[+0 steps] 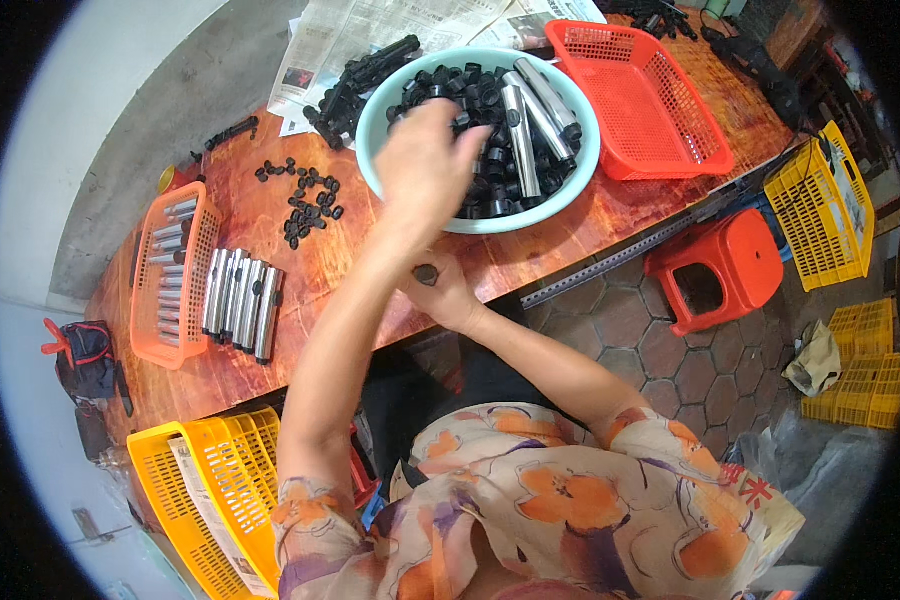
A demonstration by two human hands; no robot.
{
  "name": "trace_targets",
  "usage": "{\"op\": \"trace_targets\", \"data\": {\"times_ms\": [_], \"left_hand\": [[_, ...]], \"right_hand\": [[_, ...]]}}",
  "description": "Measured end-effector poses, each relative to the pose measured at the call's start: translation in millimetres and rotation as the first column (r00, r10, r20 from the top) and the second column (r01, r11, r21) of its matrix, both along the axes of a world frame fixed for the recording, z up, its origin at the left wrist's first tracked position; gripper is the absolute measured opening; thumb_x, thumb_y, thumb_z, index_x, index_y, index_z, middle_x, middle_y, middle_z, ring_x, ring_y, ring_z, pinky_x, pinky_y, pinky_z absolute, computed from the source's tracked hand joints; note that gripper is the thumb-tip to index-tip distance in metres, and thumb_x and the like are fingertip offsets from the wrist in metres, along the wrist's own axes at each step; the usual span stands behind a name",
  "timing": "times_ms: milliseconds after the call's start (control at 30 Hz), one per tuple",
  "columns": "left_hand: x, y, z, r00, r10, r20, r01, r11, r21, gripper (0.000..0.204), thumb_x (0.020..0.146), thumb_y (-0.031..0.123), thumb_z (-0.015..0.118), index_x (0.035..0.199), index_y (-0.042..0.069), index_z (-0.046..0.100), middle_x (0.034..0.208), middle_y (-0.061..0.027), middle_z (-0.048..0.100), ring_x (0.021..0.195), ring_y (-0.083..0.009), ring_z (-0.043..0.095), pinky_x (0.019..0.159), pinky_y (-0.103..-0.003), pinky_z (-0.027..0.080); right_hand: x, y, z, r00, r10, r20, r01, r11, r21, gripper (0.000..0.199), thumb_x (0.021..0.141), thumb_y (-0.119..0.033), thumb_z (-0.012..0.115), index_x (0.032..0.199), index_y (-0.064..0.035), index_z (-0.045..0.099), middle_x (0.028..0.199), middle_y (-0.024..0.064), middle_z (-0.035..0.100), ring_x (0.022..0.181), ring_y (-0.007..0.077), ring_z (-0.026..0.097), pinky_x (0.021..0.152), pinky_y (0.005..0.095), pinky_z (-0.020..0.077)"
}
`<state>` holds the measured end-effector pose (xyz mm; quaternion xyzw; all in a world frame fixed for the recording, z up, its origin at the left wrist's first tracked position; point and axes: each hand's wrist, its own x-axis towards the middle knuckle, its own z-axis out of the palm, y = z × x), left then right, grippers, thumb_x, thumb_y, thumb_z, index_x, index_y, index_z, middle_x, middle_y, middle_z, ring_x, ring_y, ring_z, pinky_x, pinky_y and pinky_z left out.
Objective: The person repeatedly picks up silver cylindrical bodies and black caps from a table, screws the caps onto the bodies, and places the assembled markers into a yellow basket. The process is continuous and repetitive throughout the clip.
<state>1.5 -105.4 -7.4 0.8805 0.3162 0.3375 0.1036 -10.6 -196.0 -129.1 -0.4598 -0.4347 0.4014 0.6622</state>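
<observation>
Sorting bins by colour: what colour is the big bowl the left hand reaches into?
Pale mint green bowl, seen in the head view; the left hand is over it.

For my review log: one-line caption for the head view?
Left hand reaches into bowl of black caps; right hand holds a dark tube.

A worn reddish-brown wooden table [610, 215] is set against a grey concrete wall [160, 120]. The floor [635, 335] is laid with hexagonal brown tiles. A small red plastic stool [722, 265] is placed beside the table, and stacked yellow plastic crates [860, 390] are seen near it.
</observation>
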Motion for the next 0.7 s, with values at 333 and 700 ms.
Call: {"op": "trace_targets", "data": {"times_ms": [333, 700], "left_hand": [[68.5, -2.3, -25.2, 0.973, 0.004, 0.229, 0.084, 0.925, -0.371, 0.038, 0.086, 0.034, 0.061, 0.095, -0.002, 0.054, 0.088, -0.0165, 0.059, 0.081, -0.0284, 0.063, 0.072, -0.039, 0.050], [-102.7, -35.0, -21.2, 0.436, 0.001, 0.900, 0.496, 0.834, -0.241, 0.022, 0.096, 0.028, 0.046, 0.105, 0.009, 0.040, 0.068, -0.0027, 0.044, 0.054, -0.0091, 0.043, 0.048, -0.022, 0.037]], "right_hand": [[-1.6, 13.6, -18.3, 0.958, -0.035, 0.285, 0.003, 0.993, 0.115, 0.024, 0.079, -0.013, 0.064, 0.094, -0.0029, 0.048, 0.090, 0.0120, 0.051, 0.089, 0.0230, 0.049, 0.078, 0.0358, 0.0390], [-1.5, -3.3, 7.0, 0.984, 0.072, -0.163, -0.086, 0.993, -0.076, 0.019, 0.085, -0.010, 0.064, 0.070, -0.0009, 0.057, 0.058, -0.0015, 0.049, 0.052, 0.0058, 0.044, 0.053, 0.0220, 0.0397]]}}
